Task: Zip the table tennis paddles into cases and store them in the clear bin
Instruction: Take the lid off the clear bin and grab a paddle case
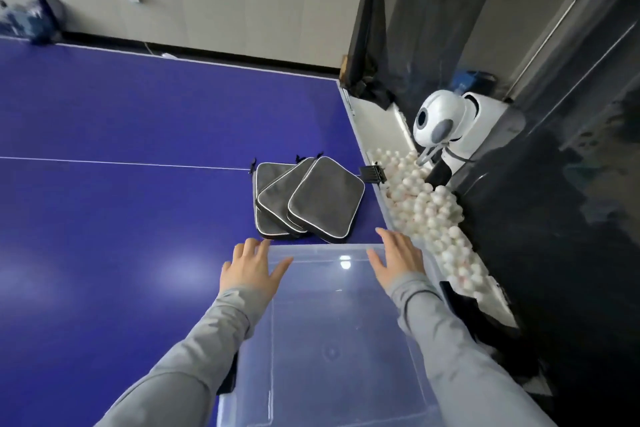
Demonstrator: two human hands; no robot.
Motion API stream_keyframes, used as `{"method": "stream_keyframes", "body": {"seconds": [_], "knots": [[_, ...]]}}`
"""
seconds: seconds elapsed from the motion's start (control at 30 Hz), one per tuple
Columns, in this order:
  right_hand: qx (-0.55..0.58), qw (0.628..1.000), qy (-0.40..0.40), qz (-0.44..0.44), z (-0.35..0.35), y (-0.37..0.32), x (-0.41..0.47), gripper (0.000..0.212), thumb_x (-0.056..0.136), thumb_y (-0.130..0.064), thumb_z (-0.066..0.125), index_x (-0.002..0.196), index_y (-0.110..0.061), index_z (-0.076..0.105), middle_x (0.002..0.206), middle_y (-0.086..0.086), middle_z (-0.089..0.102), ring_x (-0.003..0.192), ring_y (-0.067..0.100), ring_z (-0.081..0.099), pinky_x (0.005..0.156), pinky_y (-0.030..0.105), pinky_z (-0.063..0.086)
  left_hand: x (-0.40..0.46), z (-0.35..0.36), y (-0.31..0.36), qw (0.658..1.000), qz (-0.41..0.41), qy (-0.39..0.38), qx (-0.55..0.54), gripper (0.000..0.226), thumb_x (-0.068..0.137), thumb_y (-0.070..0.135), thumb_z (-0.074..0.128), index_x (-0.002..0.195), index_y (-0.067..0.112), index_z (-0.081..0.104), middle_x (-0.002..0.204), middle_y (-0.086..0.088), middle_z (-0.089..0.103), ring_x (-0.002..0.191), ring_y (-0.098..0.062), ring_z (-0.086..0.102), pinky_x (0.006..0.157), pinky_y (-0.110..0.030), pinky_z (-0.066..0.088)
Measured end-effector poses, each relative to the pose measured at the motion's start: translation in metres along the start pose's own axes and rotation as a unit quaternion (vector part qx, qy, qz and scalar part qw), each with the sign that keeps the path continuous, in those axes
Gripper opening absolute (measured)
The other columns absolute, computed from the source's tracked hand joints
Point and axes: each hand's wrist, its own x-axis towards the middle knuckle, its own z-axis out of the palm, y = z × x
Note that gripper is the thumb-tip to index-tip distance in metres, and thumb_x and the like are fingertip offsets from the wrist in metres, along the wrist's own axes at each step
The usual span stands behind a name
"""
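Three dark cases [308, 199] lie fanned and overlapping on the blue counter [121, 211], just beyond the far wall of the clear bin [332, 340], which looks empty. All three appear closed, though the zips are too small to check. The left hand [252, 269] hovers at the bin's far left corner and the right hand [394, 262] at its far right corner; both have fingers spread apart and grip nothing.

The step in hand is probably reaching over the bin for the stack. The risks I would watch: lifting the fanned pile at once could let the top case slide off toward the counter edge, where a trough of white balls [436, 218] sits (an awkward place to fish from). A sleeve could also drag the light bin.
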Motion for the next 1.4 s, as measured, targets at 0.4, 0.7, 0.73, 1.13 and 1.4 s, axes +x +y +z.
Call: {"method": "stream_keyframes", "body": {"seconds": [0.4,0.7,0.73,1.13,1.4], "knots": [[0.142,0.984,-0.095,0.043,0.044,0.004,0.142,0.057,0.089,-0.038,0.054,0.134,-0.007,0.040,0.132,0.017,0.048,0.126,0.033,0.040,0.104,0.043,0.035,-0.002,0.011,0.010,0.995,-0.048,0.068,0.048,0.112,0.061,0.088,-0.012,0.122,0.019,0.053,0.120,-0.002,0.051,0.114,-0.027,0.046,0.074,-0.038,0.048],[0.126,0.943,-0.227,0.208,0.101,0.006,0.206,0.076,0.084,-0.057,0.052,0.134,-0.001,0.037,0.140,0.015,0.042,0.130,0.030,0.040,0.108,0.038,0.033,0.002,0.009,0.012,0.997,-0.026,0.068,0.040,0.097,0.077,0.080,0.004,0.112,0.011,0.062,0.106,-0.008,0.059,0.097,-0.032,0.058,0.061,-0.037,0.052],[0.144,0.934,-0.238,0.226,0.107,0.006,0.208,0.079,0.082,-0.058,0.054,0.135,-0.002,0.036,0.140,0.015,0.042,0.129,0.031,0.042,0.108,0.039,0.035,0.002,0.010,0.011,0.996,-0.021,0.074,0.044,0.094,0.079,0.078,0.006,0.110,0.009,0.063,0.103,-0.008,0.060,0.094,-0.033,0.059,0.059,-0.037,0.052],[0.359,0.859,-0.157,0.330,0.130,0.011,0.226,0.089,0.061,-0.029,0.085,0.127,-0.008,0.029,0.138,0.015,0.040,0.122,0.037,0.046,0.100,0.053,0.041,0.003,0.012,0.010,0.995,-0.011,0.077,0.057,0.089,0.084,0.074,0.012,0.106,0.006,0.065,0.100,-0.012,0.062,0.089,-0.036,0.061,0.056,-0.039,0.055],[0.531,0.821,0.004,0.211,0.091,-0.005,0.217,0.079,0.069,0.003,0.073,0.135,-0.010,0.030,0.126,0.016,0.054,0.091,0.017,0.054,0.080,0.022,0.041,0.001,0.010,0.012,0.995,0.007,0.088,0.048,0.090,0.084,0.074,0.009,0.102,0.007,0.066,0.096,-0.010,0.063,0.086,-0.034,0.062,0.054,-0.037,0.054]]}}
